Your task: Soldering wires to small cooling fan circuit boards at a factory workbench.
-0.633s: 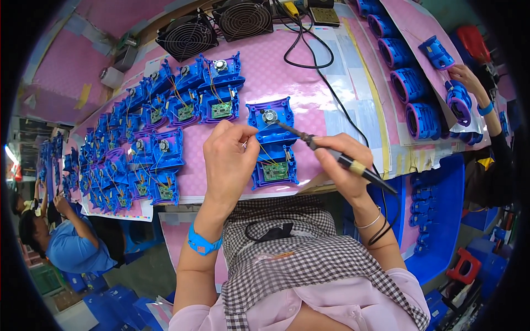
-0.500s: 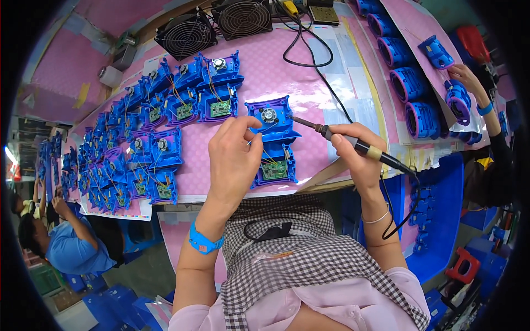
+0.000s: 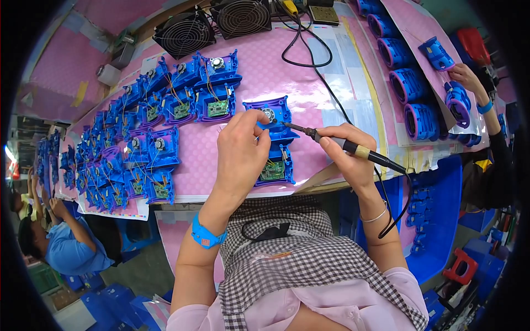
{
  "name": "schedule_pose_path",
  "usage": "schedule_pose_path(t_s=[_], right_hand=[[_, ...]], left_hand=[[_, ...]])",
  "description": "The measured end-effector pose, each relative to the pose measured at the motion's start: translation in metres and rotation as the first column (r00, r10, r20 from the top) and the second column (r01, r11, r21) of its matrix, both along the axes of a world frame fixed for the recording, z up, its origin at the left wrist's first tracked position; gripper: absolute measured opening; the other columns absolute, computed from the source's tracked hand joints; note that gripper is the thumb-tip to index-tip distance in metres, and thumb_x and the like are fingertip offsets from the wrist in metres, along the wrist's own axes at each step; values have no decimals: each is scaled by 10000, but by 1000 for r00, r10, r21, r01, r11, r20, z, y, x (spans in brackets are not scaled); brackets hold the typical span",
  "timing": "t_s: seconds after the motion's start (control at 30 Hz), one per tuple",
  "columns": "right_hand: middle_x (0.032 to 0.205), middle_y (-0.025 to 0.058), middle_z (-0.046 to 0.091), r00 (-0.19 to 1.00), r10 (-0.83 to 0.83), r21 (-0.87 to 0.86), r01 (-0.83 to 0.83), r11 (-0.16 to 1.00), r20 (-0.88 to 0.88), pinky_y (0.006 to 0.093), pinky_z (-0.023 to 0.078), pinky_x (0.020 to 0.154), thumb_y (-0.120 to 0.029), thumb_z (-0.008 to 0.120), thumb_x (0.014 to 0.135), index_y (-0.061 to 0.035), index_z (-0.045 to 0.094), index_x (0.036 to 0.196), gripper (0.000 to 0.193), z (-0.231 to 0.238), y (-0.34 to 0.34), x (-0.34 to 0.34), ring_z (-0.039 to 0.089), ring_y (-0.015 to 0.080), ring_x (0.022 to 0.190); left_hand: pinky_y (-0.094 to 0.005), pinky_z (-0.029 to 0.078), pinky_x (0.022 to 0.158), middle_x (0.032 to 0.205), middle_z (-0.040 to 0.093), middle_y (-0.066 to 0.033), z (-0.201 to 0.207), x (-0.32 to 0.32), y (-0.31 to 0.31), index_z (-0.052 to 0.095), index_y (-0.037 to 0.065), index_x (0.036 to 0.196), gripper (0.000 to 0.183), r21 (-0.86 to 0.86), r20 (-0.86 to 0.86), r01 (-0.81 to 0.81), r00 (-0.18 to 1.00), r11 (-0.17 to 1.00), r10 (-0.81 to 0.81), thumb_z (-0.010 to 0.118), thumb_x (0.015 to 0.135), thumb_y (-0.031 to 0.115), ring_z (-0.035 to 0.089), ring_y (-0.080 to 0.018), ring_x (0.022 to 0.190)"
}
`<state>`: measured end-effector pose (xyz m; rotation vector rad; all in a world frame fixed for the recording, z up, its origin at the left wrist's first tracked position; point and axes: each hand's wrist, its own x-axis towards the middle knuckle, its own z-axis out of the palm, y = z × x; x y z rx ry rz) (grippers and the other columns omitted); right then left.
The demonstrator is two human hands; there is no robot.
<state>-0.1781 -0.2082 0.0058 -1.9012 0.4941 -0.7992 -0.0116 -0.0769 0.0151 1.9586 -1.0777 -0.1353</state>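
Note:
My right hand (image 3: pixel 353 160) grips a soldering iron (image 3: pixel 385 160) with a black and cream handle. Its tip reaches over the edge of a blue plastic housing (image 3: pixel 280 103), close to a round silver speaker (image 3: pixel 269 114). Pinched together at the speaker's left side are the fingers of my left hand (image 3: pixel 240 151); whatever they hold is too small to make out. Just below, the other blue half carries a green circuit board (image 3: pixel 273 170), partly covered by my left hand.
Rows of similar opened blue housings (image 3: pixel 218 99) fill the left of the pink-covered table. Two black fans (image 3: pixel 241 18) stand at the back, near the iron's black cable (image 3: pixel 326 80). Blue-purple shells (image 3: pixel 419 118) line the right, where a co-worker's hand (image 3: pixel 465 76) works. A blue bin (image 3: pixel 441 220) sits below.
My left fingers have moved up and right onto the speaker and closed further. The soldering iron's tip has shifted slightly left and down, toward the speaker.

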Motion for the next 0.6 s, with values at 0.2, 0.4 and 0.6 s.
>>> schedule_pose_path(t_s=[0.2, 0.4, 0.6], right_hand=[[769, 72, 660, 1000, 8, -11, -8, 1000, 3, 239, 407, 586, -15, 684, 778, 7, 713, 933, 159, 1, -1, 1, 561, 109, 652], [779, 77, 669, 999, 31, -43, -31, 999, 12, 241, 415, 597, 3, 684, 774, 11, 711, 933, 161, 3, -1, 1, 575, 116, 664], [777, 84, 663, 999, 44, -62, -43, 997, 6, 243, 419, 596, 27, 681, 766, 18, 707, 930, 166, 4, -2, 0, 582, 121, 670]], left_hand=[[-261, 418, 490, 727, 597, -64, -1, 0, -3, 629, 11, 889, 171, -10, -8, 8, 1000, 1000, -8, 668, 731, -42, 549, -110, 550], [-230, 395, 510, 739, 596, -13, 2, 11, 22, 671, 28, 1001, 197, -2, -38, -73, 997, 997, 73, 660, 808, -5, 511, -66, 569], [-199, 379, 544, 767, 617, 21, -13, 26, 76, 704, 2, 1018, 181, -87, -515, -406, 800, 910, 308, 671, 876, 109, 494, -39, 638]])
